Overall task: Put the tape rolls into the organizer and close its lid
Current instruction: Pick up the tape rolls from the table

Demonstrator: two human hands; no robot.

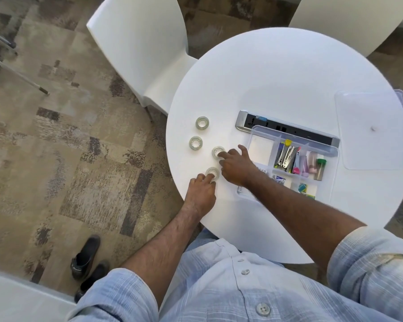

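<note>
Several clear tape rolls lie on the left part of the round white table (pixel 277 73). The far roll (pixel 202 123) and the one below it (pixel 195 143) lie untouched. My right hand (pixel 236 167) has its fingertips on a third roll (pixel 217 151). My left hand (pixel 201 192) has its fingertips on the nearest roll (pixel 212 172). Both rolls still rest on the table. The clear plastic organizer (pixel 257 145) stands open to the right, its left compartment bare, others holding staplers and small supplies. Its clear lid (pixel 374 131) lies flat at the table's right edge.
A silver and black power strip (pixel 244 120) runs behind the organizer. A white chair (pixel 140 49) stands left of the table and another (pixel 349 17) at the back right. Dark shoes (pixel 86 259) sit on the carpet near left.
</note>
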